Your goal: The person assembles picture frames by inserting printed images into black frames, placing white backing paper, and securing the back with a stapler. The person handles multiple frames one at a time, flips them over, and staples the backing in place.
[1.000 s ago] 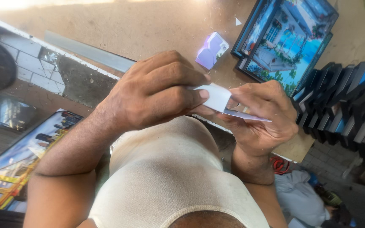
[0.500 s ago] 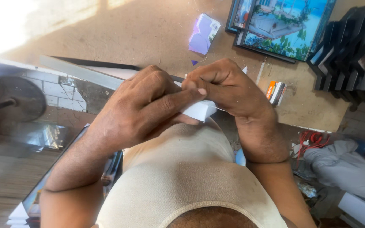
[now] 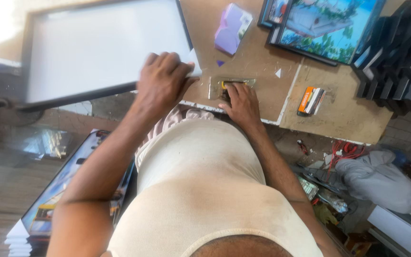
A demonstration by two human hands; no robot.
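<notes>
Left hand (image 3: 163, 82) clamped on corner of large white board in dark frame (image 3: 96, 47), which lies across left part of workbench (image 3: 343, 114), near edge overhanging. Right hand (image 3: 243, 105) pressed on small brass-coloured tool (image 3: 229, 85) just right of that corner; fingers cover it, likely pinching, cannot tell for sure. Risks: overhanging frame could tip off the edge if grip loosens; tool could skid on bare board under uneven pressure. Purple card (image 3: 233, 27) lies well clear.
</notes>
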